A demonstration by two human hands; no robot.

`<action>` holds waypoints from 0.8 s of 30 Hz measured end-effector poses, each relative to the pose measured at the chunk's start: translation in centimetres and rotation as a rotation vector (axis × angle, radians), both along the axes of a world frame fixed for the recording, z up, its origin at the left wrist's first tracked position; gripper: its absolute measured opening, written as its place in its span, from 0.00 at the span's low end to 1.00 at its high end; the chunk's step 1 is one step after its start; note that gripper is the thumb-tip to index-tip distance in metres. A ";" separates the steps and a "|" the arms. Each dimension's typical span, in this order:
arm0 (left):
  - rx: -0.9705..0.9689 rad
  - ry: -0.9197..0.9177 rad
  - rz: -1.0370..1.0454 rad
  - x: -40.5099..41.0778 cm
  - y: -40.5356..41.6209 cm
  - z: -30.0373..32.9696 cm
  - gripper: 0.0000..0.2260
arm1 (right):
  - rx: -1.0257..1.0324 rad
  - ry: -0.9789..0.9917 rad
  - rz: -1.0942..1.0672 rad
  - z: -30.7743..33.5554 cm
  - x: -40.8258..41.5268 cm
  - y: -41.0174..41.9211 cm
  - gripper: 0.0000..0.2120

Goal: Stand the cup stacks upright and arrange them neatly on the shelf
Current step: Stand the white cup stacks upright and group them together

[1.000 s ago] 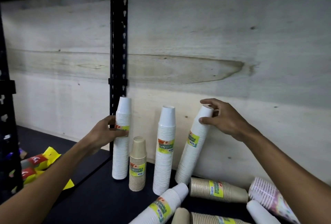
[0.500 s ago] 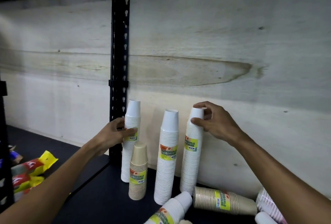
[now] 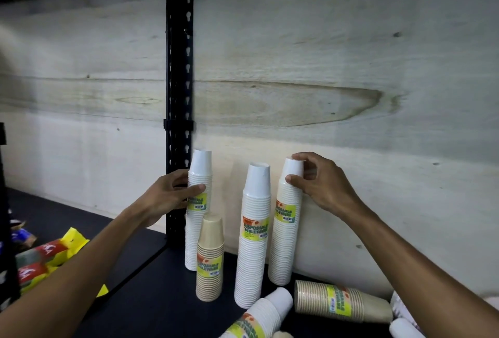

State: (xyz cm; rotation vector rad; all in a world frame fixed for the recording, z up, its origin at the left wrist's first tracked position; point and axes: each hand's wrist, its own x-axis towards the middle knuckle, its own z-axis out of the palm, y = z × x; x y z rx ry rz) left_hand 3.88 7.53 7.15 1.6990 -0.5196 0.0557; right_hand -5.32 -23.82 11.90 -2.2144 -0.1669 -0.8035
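Several cup stacks stand upright at the back of the dark shelf [image 3: 151, 308]. My left hand [image 3: 168, 197] grips the leftmost white stack [image 3: 198, 175] near its yellow label. My right hand [image 3: 317, 183] pinches the top of the rightmost white stack [image 3: 286, 240], which stands upright against the wooden back wall. Between them stand a taller white stack [image 3: 253, 237] and a short brown stack [image 3: 210, 256]. A white stack [image 3: 259, 316] and a brown stack [image 3: 340, 301] lie on their sides in front.
A black perforated shelf post [image 3: 178, 94] rises just behind my left hand. Yellow and red packets [image 3: 51, 256] lie on the neighbouring shelf at the lower left. More fallen stacks [image 3: 402, 324] show at the lower right edge.
My right hand has tipped the rightmost white stack from leaning to upright beside the taller stack. My left hand stays on the leftmost stack.
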 end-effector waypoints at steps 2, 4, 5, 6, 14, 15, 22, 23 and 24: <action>-0.010 -0.002 -0.002 0.0 -0.1 -0.1 0.15 | -0.016 -0.002 -0.003 -0.1 0.0 0.1 0.23; -0.016 0.001 -0.006 0.2 -0.3 -0.2 0.15 | -0.032 -0.008 -0.009 -0.2 -0.1 0.1 0.24; -0.016 0.002 -0.008 0.2 -0.3 -0.2 0.14 | -0.037 -0.009 -0.012 -0.2 -0.1 0.1 0.24; -0.018 0.004 -0.010 0.2 -0.3 -0.2 0.14 | -0.039 -0.009 -0.016 -0.2 -0.1 0.1 0.25; -0.022 0.015 -0.003 0.6 0.1 0.1 0.17 | -0.025 0.000 -0.013 -0.4 -0.3 -0.1 0.26; -0.021 0.008 -0.006 0.5 0.2 0.2 0.18 | -0.020 0.000 -0.010 -0.4 -0.4 -0.1 0.26; 0.006 -0.070 0.008 0.7 0.7 0.6 0.31 | -0.027 -0.016 0.005 -0.4 -0.4 -0.1 0.24; 0.010 -0.076 0.007 0.8 0.7 0.7 0.33 | -0.032 -0.019 0.007 -0.4 -0.5 -0.1 0.24; 0.012 -0.083 0.008 0.8 0.7 0.8 0.34 | -0.036 -0.021 0.006 -0.4 -0.5 -0.1 0.24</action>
